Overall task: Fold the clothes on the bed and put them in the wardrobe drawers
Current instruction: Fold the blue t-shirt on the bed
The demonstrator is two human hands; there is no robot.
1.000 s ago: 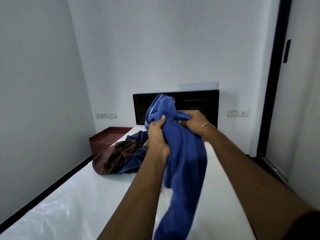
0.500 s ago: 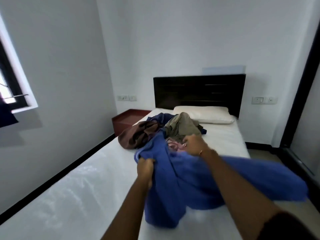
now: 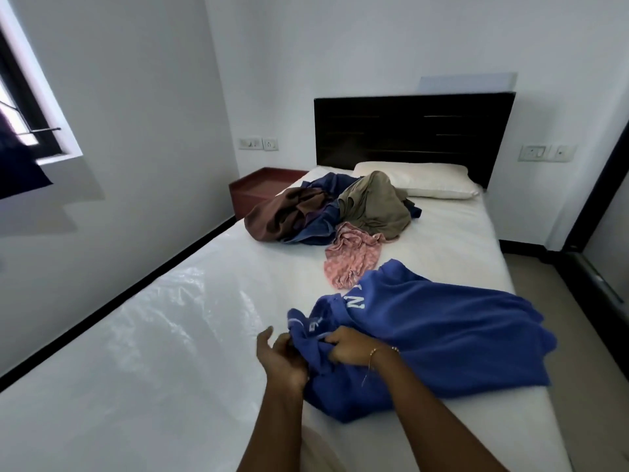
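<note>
A blue garment with white lettering [image 3: 442,328] lies spread and rumpled on the white bed [image 3: 153,335], near its right edge. My right hand [image 3: 350,349], with a thin bracelet at the wrist, grips a bunched fold at the garment's left end. My left hand [image 3: 279,356] sits just left of that fold with thumb up and fingers loose, touching the fabric's edge. Farther up the bed lies a pile of unfolded clothes: a pink patterned piece [image 3: 354,257], a brown one [image 3: 279,216], an olive one [image 3: 374,206] and dark blue cloth [image 3: 320,229].
A white pillow [image 3: 425,178] rests against the dark headboard [image 3: 408,131]. A red bedside cabinet [image 3: 258,189] stands in the far left corner. The wall runs close along the bed's left side, with a window [image 3: 30,131]. Floor and a dark-framed door [image 3: 606,267] are at the right.
The blue garment, held up in both hands a second ago, came down and now lies on the bed. My left hand has loosened its grip; my right hand still holds the fabric.
</note>
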